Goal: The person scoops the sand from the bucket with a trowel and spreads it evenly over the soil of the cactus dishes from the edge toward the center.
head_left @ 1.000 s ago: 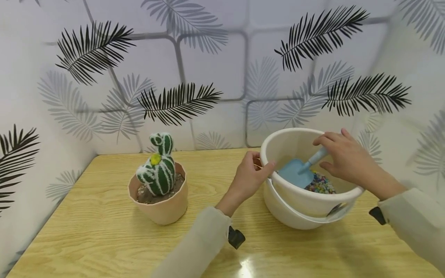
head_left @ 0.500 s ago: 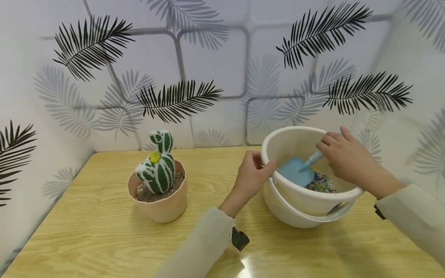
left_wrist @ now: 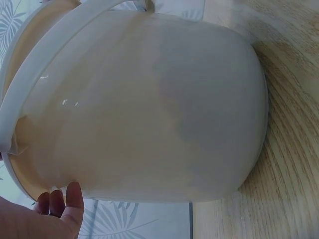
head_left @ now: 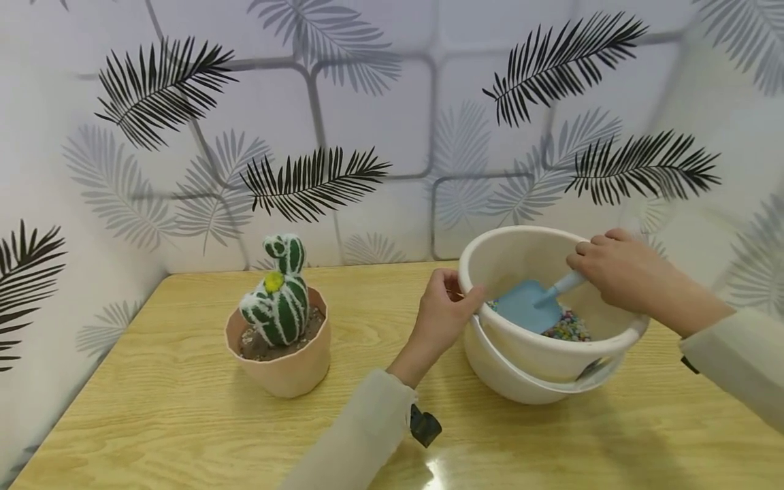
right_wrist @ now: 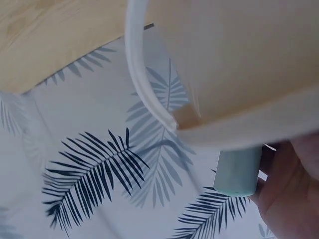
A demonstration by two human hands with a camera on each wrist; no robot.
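A cream bucket (head_left: 508, 367) with a curved carrying handle stands on the right of the table in the head view. My left hand (head_left: 444, 309) grips its left rim, thumb over the edge, fingertips against the outside in the left wrist view, where the bucket's side (left_wrist: 149, 109) fills most of the picture. Inside lie small multicoloured pebbles (head_left: 569, 329). My right hand (head_left: 637, 272), over the right rim, holds a light blue toy shovel (head_left: 527, 306) by its handle. The shovel's blade leans down onto the pebbles. Its handle end (right_wrist: 238, 172) sticks out beside my palm in the right wrist view.
Left of the bucket stands a peach flowerpot (head_left: 294, 371) holding a knitted-looking green and white cactus (head_left: 284, 309) with a yellow flower. The wooden table (head_left: 153, 408) ends at a wall (head_left: 380, 102) covered in leaf patterns, close behind the bucket.
My right hand has shifted slightly to the right, drawing the shovel and its blade a little the same way inside the bucket. The left hand keeps its hold on the rim.
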